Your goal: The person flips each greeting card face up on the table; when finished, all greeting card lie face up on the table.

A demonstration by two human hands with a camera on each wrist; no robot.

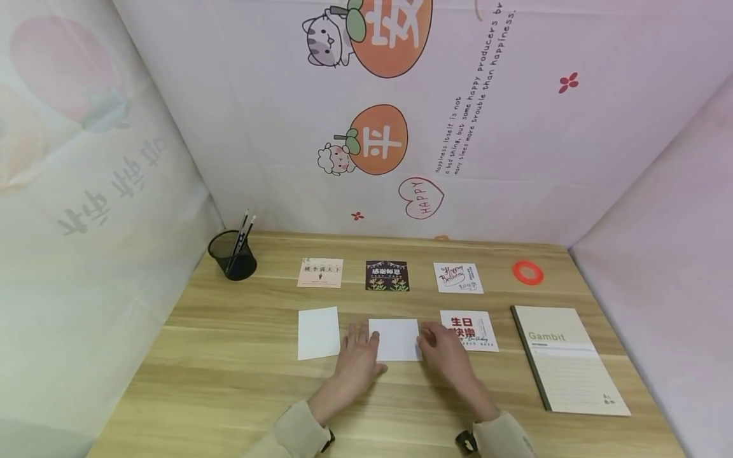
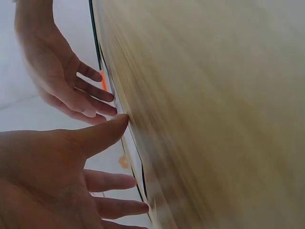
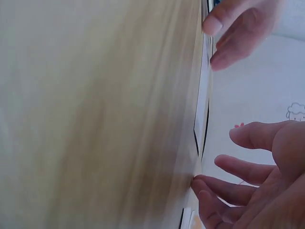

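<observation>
A blank white card (image 1: 396, 340) lies on the wooden table between my two hands in the head view. My left hand (image 1: 356, 362) spreads its fairly straight fingers at the card's left edge, with the index finger overlapping the corner. At the right edge is my right hand (image 1: 448, 356), its fingers loosely bent and its thumb apart from them in the right wrist view. Behind that hand, a birthday card (image 1: 483, 331) with red characters is partly covered. Another plain white card (image 1: 317, 334) lies just left of my left hand.
Along the back lie a cream card (image 1: 320, 273), a black card (image 1: 387, 277) and a Happy Birthday card (image 1: 459, 278). A black mesh pen cup (image 1: 240, 264) stands back left. To the right are an orange ring (image 1: 516, 273) and a Gambit notebook (image 1: 572, 369). Printed cloth walls enclose the table.
</observation>
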